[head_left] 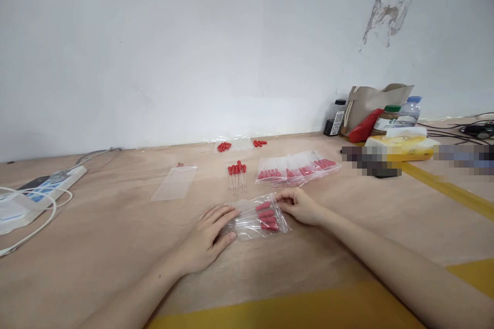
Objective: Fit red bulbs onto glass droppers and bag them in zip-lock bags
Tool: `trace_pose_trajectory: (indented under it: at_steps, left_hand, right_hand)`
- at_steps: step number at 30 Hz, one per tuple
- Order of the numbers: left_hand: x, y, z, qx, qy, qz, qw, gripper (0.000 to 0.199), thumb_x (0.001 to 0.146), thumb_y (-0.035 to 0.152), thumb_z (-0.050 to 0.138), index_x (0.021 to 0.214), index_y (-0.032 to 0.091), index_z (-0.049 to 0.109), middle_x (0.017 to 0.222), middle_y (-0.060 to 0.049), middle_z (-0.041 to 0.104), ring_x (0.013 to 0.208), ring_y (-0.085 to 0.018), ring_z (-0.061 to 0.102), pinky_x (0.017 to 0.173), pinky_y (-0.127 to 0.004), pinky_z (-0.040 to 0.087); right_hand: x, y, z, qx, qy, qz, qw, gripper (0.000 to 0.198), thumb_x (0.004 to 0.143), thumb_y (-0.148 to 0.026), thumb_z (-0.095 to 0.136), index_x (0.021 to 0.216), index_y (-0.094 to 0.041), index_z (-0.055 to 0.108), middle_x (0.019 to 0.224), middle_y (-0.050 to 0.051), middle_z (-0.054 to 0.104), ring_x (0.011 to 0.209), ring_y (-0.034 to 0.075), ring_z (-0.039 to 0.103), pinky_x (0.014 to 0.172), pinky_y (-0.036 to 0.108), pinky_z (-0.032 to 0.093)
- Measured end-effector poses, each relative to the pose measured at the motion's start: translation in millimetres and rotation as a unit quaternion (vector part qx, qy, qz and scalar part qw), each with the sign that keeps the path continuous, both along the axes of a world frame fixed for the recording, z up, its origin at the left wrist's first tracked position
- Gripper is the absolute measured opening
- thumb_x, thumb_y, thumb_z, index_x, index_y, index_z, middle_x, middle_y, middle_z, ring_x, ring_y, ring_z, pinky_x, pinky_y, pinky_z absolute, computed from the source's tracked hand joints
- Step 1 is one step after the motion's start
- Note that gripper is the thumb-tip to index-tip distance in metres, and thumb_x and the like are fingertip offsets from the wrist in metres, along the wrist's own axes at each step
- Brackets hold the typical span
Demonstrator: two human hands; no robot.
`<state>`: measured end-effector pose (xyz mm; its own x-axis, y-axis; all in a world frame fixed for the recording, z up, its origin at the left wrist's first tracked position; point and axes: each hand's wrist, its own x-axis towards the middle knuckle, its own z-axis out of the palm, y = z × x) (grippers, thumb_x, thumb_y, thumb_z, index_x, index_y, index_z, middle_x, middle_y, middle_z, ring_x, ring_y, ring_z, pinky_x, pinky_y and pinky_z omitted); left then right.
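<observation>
In front of me lies a clear zip bag (247,229) holding several glass droppers with red rubber bulbs (266,215). The bulbs point toward the bag's right end, where the seal is. My left hand (210,234) rests on the bag's left end, its fingers stretched out and thumb apart. At the far right corner, my right hand (299,204) pinches the bag's edge between thumb and fingers. Just beyond the bag, several loose droppers (236,170) lie side by side, bulbs away from me. A flat zip bag (176,182) with nothing visible inside lies to their left.
Overlapping filled zip bags (297,168) lie right of the loose droppers. More red bulbs (224,147) lie by the wall. A power strip (42,198) with white cables stands left. At right are a tissue pack (401,146), bottles, a bag (376,103) and black cables.
</observation>
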<state>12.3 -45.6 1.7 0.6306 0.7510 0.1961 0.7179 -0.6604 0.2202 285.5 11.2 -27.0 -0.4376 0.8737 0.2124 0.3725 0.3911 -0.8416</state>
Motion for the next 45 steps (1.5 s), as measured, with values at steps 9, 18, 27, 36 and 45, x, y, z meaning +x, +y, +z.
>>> trace_pose_trajectory:
  at_steps: [9, 18, 27, 36, 45]
  left_hand:
    - [-0.6, -1.3, 0.4, 0.004, 0.01, -0.003, 1.0, 0.037, 0.09, 0.035, 0.036, 0.127, 0.03, 0.04, 0.131, -0.002, 0.041, 0.121, -0.022, 0.035, 0.1, -0.042, 0.031]
    - [-2.0, 0.3, -0.5, -0.006, 0.008, -0.011, 1.0, 0.039, 0.09, 0.034, 0.036, 0.129, 0.029, 0.037, 0.133, -0.003, 0.039, 0.123, -0.022, 0.032, 0.102, -0.045, 0.027]
    - [-2.3, 0.7, -0.8, -0.01, -0.005, -0.019, 1.0, 0.039, 0.09, 0.034, 0.038, 0.129, 0.029, 0.038, 0.133, -0.004, 0.04, 0.122, -0.022, 0.033, 0.102, -0.044, 0.028]
    - [-3.1, 0.7, -1.5, -0.011, -0.017, -0.008, 1.0, 0.043, 0.089, 0.035, 0.039, 0.13, 0.027, 0.035, 0.132, -0.004, 0.041, 0.122, -0.022, 0.034, 0.101, -0.043, 0.029]
    - [-3.2, 2.2, -2.1, -0.006, -0.023, -0.009, 1.0, 0.038, 0.089, 0.034, 0.039, 0.126, 0.028, 0.041, 0.131, -0.004, 0.042, 0.12, -0.022, 0.036, 0.099, -0.043, 0.031]
  right_hand:
    - [-17.1, 17.7, 36.0, 0.137, -0.131, -0.153, 0.97, 0.004, 0.069, -0.018, 0.052, 0.069, -0.017, 0.056, 0.063, 0.001, 0.06, 0.058, 0.011, 0.052, 0.055, 0.022, 0.037]
    - [-101.3, 86.8, 38.7, 0.106, -0.176, -0.211, 0.956, 0.012, 0.071, -0.02, 0.054, 0.079, -0.012, 0.056, 0.083, 0.011, 0.063, 0.079, 0.019, 0.057, 0.066, 0.026, 0.04]
    - [-118.1, 106.4, 38.1, 0.002, -0.175, -0.233, 0.956, 0.026, 0.063, -0.012, 0.06, 0.088, -0.008, 0.055, 0.085, 0.018, 0.062, 0.077, 0.026, 0.059, 0.06, 0.029, 0.042]
    - [-75.0, 70.6, 66.5, 0.034, -0.091, -0.224, 0.97, 0.049, 0.07, -0.014, 0.049, 0.116, -0.002, 0.036, 0.083, 0.011, 0.06, 0.071, 0.017, 0.057, 0.059, 0.023, 0.042]
    - [16.4, 4.7, 26.3, -0.01, 0.224, -0.264, 0.938, 0.079, 0.066, -0.027, 0.055, 0.131, -0.021, 0.009, 0.061, -0.007, 0.045, 0.044, 0.013, 0.053, 0.042, 0.026, 0.047]
